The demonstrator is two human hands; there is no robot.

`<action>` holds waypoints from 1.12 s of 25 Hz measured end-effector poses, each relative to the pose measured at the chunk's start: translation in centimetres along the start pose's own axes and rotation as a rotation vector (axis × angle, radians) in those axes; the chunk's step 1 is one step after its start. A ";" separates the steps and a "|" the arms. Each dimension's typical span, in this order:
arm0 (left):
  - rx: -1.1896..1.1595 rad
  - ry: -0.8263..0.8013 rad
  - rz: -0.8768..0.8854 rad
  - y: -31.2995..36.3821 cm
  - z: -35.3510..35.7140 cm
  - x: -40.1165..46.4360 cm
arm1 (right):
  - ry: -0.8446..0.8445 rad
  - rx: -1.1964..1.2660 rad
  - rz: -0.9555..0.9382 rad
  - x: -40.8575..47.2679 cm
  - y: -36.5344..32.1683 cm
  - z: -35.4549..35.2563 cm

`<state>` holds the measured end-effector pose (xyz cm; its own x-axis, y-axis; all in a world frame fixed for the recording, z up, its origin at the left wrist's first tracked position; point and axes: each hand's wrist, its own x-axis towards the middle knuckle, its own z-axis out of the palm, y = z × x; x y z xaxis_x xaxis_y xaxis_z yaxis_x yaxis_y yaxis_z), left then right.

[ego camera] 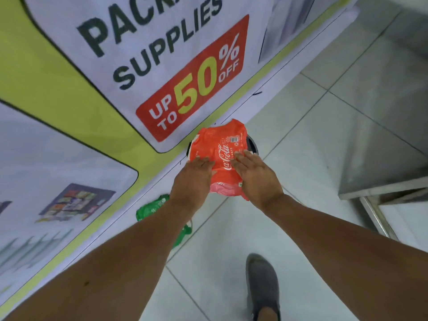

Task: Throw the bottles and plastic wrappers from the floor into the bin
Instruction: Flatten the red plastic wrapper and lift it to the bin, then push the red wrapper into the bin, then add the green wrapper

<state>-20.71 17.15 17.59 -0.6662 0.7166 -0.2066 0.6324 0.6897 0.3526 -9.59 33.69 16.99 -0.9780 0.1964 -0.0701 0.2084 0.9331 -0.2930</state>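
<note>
A crumpled red Coca-Cola plastic wrapper (225, 147) lies over the mouth of a dark round bin (253, 144), hiding most of it. My left hand (193, 176) and my right hand (256, 174) rest flat on top of the wrapper, palms down with fingers extended, one on each side. A green plastic wrapper (152, 206) lies on the floor by the wall, partly hidden under my left forearm.
A printed banner wall (92, 100) with "SUPPLIES" and "UP TO 50% OFF" runs along the left. A steel counter (379, 158) with a metal leg stands at the right. My grey shoe (262, 286) is on the white tiled floor below.
</note>
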 end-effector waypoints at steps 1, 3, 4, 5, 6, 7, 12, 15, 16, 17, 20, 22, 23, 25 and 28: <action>-0.020 -0.012 -0.020 -0.1 1.0 1.8 | -0.014 0.006 0.007 1.2 1.4 1.0; -0.047 -0.036 -0.048 -0.5 2.8 4.6 | -0.068 0.006 0.007 3.2 3.6 3.0; -0.063 -0.049 -0.055 -0.7 3.9 5.9 | -0.099 0.016 0.009 4.2 4.8 4.1; -0.072 -0.071 -0.057 -0.9 4.7 6.9 | -0.124 0.023 0.009 5.0 5.7 5.0; -0.071 -0.101 -0.060 -1.1 5.3 7.5 | -0.147 0.018 0.001 5.7 6.2 5.7; -0.056 -0.136 -0.068 -1.4 5.9 8.2 | -0.169 0.000 -0.015 6.4 6.7 6.4; 0.021 -0.315 -0.123 -2.2 9.1 10.4 | -0.381 -0.100 -0.036 9.0 7.6 9.9; 0.144 -0.447 -0.158 -2.2 10.8 12.1 | -0.528 -0.135 0.002 10.5 7.2 11.5; 0.186 -0.515 -0.180 -2.2 11.5 12.6 | -0.575 -0.155 0.012 11.0 7.0 12.1; 0.232 -0.568 -0.195 -2.2 11.9 13.0 | -0.621 -0.179 0.026 11.4 6.9 12.6; 0.239 -0.544 -0.205 -2.3 11.5 13.2 | -0.648 -0.193 0.052 12.0 6.6 12.7; 0.160 -0.391 -0.154 -2.6 10.0 12.0 | -0.566 -0.138 0.053 11.6 6.2 11.1; 0.122 -0.302 -0.121 -2.9 9.1 11.0 | -0.496 -0.080 0.062 11.2 6.0 10.1; 0.040 -0.143 -0.069 -3.5 7.2 8.2 | -0.357 0.016 0.086 9.9 5.4 7.8; 0.032 0.006 -0.098 -5.5 4.7 0.6 | -0.143 0.019 -0.010 5.9 1.2 5.2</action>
<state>-22.75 14.24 11.27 -0.7276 0.6451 -0.2334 0.5766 0.7594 0.3013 -15.10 34.46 11.26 -0.9691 0.1412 -0.2020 0.2004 0.9287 -0.3121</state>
